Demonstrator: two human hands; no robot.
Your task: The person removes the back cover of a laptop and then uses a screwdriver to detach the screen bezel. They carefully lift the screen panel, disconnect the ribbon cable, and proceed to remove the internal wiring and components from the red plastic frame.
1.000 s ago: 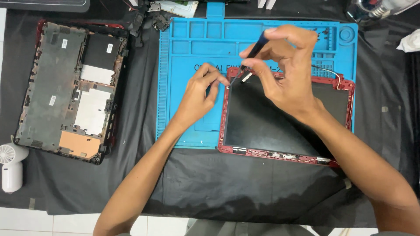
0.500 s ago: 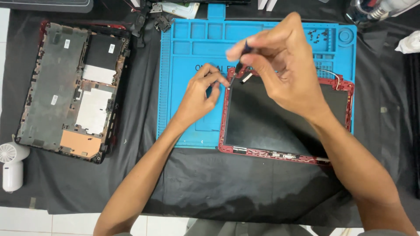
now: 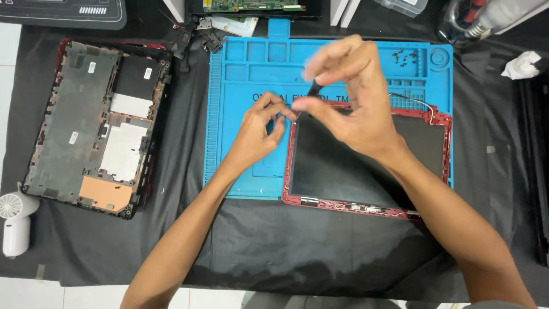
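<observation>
A dark screen panel in a red frame (image 3: 366, 209) lies on a blue work mat (image 3: 251, 63). My left hand (image 3: 257, 134) rests at the frame's top left corner, fingers pinched on its edge. My right hand (image 3: 351, 97) hovers over the same corner, blurred, gripping a thin black tool (image 3: 313, 88) that points down toward the corner. A thin cable (image 3: 414, 102) runs along the frame's top right.
An opened red laptop base (image 3: 94, 126) lies on the black cloth at the left. A small white fan (image 3: 14, 223) sits at the lower left. Small screws (image 3: 406, 55) lie in a mat compartment. A circuit board (image 3: 251, 6) and crumpled tissue (image 3: 523, 64) sit at the back.
My right hand has moved left and tilted the black tool more upright over the frame's corner. My left hand has stayed at the corner.
</observation>
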